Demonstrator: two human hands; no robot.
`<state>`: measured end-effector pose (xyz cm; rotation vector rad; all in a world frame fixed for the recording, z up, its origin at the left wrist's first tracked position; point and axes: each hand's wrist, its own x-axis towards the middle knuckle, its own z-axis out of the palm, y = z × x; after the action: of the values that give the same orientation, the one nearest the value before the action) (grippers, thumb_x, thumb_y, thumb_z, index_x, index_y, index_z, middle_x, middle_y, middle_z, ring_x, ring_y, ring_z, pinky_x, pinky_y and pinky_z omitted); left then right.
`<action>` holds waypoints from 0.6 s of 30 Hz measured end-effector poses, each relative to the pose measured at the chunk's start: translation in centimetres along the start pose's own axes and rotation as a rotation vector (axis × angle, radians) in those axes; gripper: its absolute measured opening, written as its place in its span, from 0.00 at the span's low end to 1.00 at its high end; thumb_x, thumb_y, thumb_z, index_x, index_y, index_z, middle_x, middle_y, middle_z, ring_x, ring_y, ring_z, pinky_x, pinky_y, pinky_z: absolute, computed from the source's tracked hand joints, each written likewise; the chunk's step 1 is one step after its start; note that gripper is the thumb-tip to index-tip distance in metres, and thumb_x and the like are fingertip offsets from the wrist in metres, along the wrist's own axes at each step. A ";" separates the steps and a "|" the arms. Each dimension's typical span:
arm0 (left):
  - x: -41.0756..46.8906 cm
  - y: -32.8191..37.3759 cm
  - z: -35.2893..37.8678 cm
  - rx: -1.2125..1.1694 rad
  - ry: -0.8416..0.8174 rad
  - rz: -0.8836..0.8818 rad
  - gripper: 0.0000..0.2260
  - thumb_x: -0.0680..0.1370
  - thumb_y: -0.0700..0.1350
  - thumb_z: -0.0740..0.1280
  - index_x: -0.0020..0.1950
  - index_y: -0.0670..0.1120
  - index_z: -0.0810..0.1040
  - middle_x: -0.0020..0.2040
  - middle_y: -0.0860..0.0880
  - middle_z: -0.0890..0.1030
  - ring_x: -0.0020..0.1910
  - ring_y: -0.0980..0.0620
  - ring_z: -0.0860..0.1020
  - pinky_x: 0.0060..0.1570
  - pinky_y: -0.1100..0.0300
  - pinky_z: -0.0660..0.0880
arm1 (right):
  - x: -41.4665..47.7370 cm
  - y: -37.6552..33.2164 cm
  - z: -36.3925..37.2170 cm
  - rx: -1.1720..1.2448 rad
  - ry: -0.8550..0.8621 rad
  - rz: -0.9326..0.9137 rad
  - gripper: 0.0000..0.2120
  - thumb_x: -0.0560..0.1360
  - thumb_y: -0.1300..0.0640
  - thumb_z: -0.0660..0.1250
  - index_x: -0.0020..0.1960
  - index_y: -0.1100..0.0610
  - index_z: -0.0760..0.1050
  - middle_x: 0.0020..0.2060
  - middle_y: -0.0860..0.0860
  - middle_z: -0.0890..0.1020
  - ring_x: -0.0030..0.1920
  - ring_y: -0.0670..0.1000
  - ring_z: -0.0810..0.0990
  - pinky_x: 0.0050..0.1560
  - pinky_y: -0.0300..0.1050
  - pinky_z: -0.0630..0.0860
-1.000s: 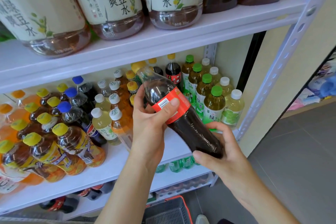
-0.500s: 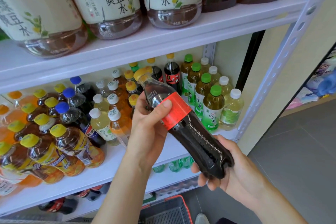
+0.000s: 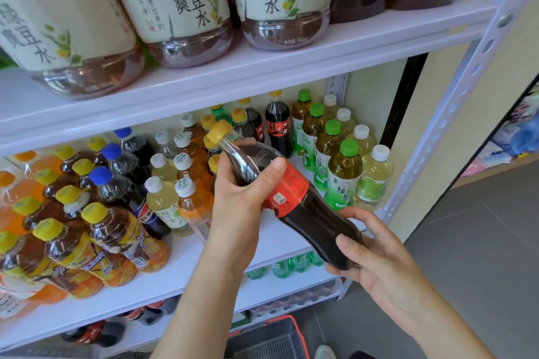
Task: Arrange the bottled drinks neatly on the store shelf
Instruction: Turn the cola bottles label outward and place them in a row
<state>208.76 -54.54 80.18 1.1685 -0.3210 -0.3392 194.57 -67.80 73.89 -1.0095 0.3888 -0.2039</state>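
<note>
White metal shelving (image 3: 452, 114) is filling most of my view, with a grey floor (image 3: 481, 256) showing to the right and a basket (image 3: 268, 338) with a red rim sitting below my arms.

I am holding a cola bottle (image 3: 306, 213) in front of the middle shelf (image 3: 180, 274), lifted off the board. It is tilting so that its yellow cap is pointing up and left toward the back rows and its base is pointing down to the right. My left hand (image 3: 242, 192) is gripping the bottle at its shoulder, with the fingers wrapping behind it and the thumb lying across the top edge of the red label. My right hand (image 3: 373, 259) is cupping the base from below, fingers curling round the dark lower body. Both hands are closing on this one bottle.

Green-capped tea bottles (image 3: 344, 175) are standing upright at the right end of the middle shelf, with white-capped pale drinks (image 3: 374, 175) just beside them, nearer the post. More dark cola bottles (image 3: 278, 128) are standing at the back. Further left, yellow and orange drinks (image 3: 163, 201) are standing in rows, then blue-capped dark bottles (image 3: 119, 192), and yellow-capped iced teas (image 3: 116, 230) are crowding the left end.

Big bottles (image 3: 180, 3) with cream labels are lining the upper shelf (image 3: 291, 67). Small green bottles (image 3: 291, 264) are peeking out beneath the middle board.
</note>
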 end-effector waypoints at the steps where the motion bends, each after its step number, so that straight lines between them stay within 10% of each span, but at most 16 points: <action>1: 0.1 0.2 -0.2 -0.018 -0.016 -0.022 0.20 0.67 0.42 0.75 0.56 0.47 0.75 0.43 0.50 0.82 0.43 0.52 0.81 0.42 0.57 0.78 | 0.0 0.0 -0.1 0.008 -0.007 0.015 0.15 0.67 0.59 0.73 0.53 0.52 0.79 0.47 0.61 0.84 0.43 0.60 0.84 0.40 0.49 0.82; 7: 0.0 1.1 -1.0 -0.180 -0.180 -0.142 0.37 0.61 0.42 0.82 0.66 0.41 0.69 0.62 0.31 0.77 0.60 0.33 0.78 0.61 0.33 0.73 | 0.0 -0.4 0.2 0.069 -0.105 0.217 0.27 0.68 0.39 0.71 0.58 0.58 0.82 0.47 0.69 0.83 0.34 0.62 0.84 0.23 0.41 0.77; 18: -0.2 0.7 -0.6 -0.199 -0.174 -0.058 0.42 0.57 0.45 0.85 0.66 0.42 0.69 0.50 0.43 0.83 0.47 0.44 0.83 0.44 0.49 0.81 | 0.8 -0.1 -0.4 0.164 -0.220 0.389 0.29 0.71 0.37 0.59 0.56 0.57 0.83 0.42 0.68 0.82 0.27 0.58 0.81 0.22 0.41 0.74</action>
<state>208.87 -53.70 80.59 0.9562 -0.3963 -0.5138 195.15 -68.43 73.63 -0.7678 0.3537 0.2210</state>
